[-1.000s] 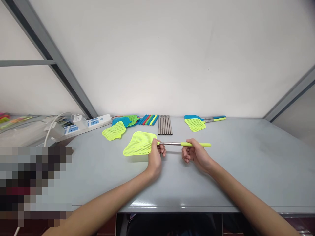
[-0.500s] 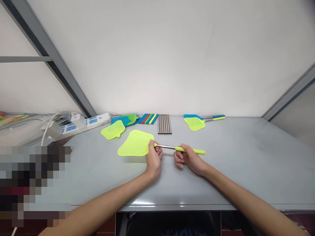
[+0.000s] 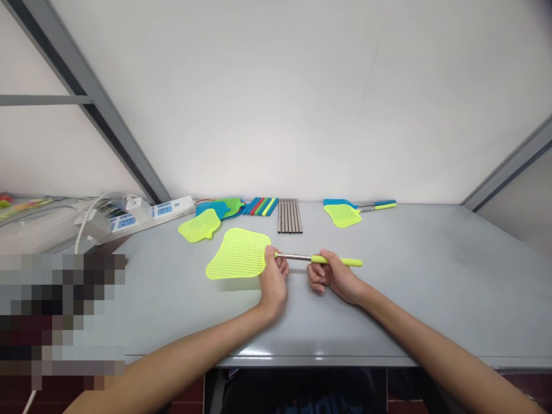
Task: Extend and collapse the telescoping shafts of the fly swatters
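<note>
A yellow-green fly swatter (image 3: 239, 255) is held above the table between both hands, its mesh head to the left. My left hand (image 3: 275, 279) pinches it at the neck, where the head meets the metal rod. Its yellow-green grip (image 3: 351, 262) points right, and my right hand (image 3: 334, 273) is closed around the near end of that grip. Part of the metal rod (image 3: 295, 257) shows between the hands. Behind, several metal tubes (image 3: 290, 216) lie side by side, next to a row of coloured handle grips (image 3: 260, 207).
Loose swatter heads in yellow-green (image 3: 199, 226), blue (image 3: 215, 208) and green lie at the back left. Two swatters with handles, one with a yellow-green head (image 3: 344, 215), rest at the back right. A white power strip (image 3: 172, 210) with cables stands left on the grey table (image 3: 431, 282).
Both hands and the swatter have shifted very slightly to the right in view. The left edge of its head tilts a little lower. The grasp of both hands is the same.
</note>
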`<control>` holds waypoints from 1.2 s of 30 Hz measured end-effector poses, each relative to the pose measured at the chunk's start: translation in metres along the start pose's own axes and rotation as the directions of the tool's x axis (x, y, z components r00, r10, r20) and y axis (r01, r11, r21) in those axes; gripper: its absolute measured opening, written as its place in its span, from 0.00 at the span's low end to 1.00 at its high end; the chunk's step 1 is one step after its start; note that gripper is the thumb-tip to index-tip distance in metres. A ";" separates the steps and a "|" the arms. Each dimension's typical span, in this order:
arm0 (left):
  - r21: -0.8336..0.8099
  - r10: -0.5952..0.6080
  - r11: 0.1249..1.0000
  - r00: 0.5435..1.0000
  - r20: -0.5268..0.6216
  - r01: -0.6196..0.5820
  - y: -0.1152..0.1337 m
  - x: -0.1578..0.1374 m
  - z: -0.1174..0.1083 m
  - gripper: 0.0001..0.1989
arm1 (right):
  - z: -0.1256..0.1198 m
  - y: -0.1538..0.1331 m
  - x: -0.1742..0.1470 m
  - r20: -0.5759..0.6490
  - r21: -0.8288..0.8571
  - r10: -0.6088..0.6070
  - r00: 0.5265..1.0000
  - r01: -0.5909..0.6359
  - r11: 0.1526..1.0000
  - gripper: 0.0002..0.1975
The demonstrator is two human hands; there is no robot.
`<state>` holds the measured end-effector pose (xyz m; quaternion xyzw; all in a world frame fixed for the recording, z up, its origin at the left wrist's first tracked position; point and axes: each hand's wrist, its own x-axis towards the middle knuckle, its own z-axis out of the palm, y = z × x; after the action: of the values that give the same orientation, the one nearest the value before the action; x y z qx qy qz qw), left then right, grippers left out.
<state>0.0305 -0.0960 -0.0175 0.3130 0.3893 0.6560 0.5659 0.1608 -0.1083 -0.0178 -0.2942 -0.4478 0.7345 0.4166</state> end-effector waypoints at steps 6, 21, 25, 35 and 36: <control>0.049 0.018 0.999 0.998 0.058 -0.021 0.000 -0.003 0.000 0.18 | -0.001 0.002 0.000 0.014 0.031 -0.013 1.000 0.013 0.999 0.21; 0.113 0.091 0.987 0.976 0.199 -0.115 0.001 -0.007 -0.001 0.19 | -0.003 0.000 -0.001 0.025 0.126 0.001 1.000 -0.004 0.992 0.24; 0.124 0.056 0.989 0.983 0.173 -0.078 0.004 -0.007 0.001 0.18 | -0.003 0.000 -0.001 0.026 0.129 0.024 0.999 -0.027 0.991 0.24; 0.173 -0.033 0.985 0.981 0.189 0.000 0.008 -0.004 0.007 0.20 | -0.008 -0.007 0.002 -0.050 -0.010 0.033 0.998 -0.033 0.999 0.25; 0.180 -0.051 0.984 0.976 0.210 0.013 0.008 -0.004 0.007 0.19 | -0.008 -0.008 0.002 -0.064 -0.040 0.029 0.998 -0.031 0.999 0.25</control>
<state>0.0336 -0.0996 -0.0069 0.4247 0.3880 0.5719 0.5847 0.1686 -0.1010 -0.0142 -0.3325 -0.4446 0.7216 0.4136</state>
